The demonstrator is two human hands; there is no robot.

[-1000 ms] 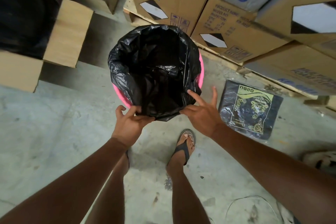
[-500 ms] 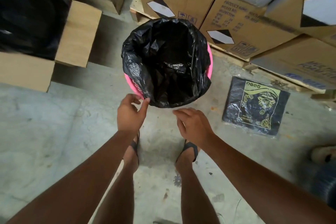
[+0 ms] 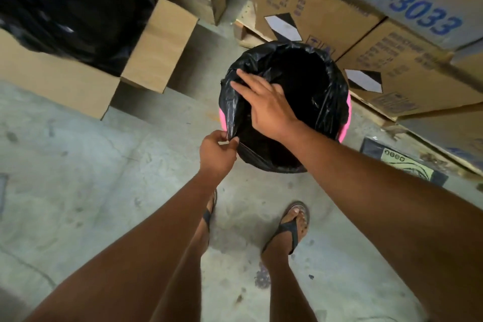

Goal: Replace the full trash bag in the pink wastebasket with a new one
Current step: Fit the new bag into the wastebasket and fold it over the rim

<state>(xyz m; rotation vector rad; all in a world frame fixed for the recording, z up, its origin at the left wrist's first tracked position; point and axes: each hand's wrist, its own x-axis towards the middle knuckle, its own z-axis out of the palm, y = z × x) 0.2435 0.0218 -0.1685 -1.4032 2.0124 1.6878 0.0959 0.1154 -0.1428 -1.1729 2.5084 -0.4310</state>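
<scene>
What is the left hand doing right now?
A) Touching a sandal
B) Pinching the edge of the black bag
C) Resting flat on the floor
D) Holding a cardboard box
B: the left hand pinches a fold of the black bag at the near rim of the pink wastebasket, while the right hand lies spread over the bag's opening.

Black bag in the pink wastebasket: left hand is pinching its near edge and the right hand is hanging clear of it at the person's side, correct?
Not quite. The left hand does pinch the near edge of the black bag, but the right hand is not at the person's side: the head view shows it lying flat on the bag at the rim of the pink wastebasket.
</scene>
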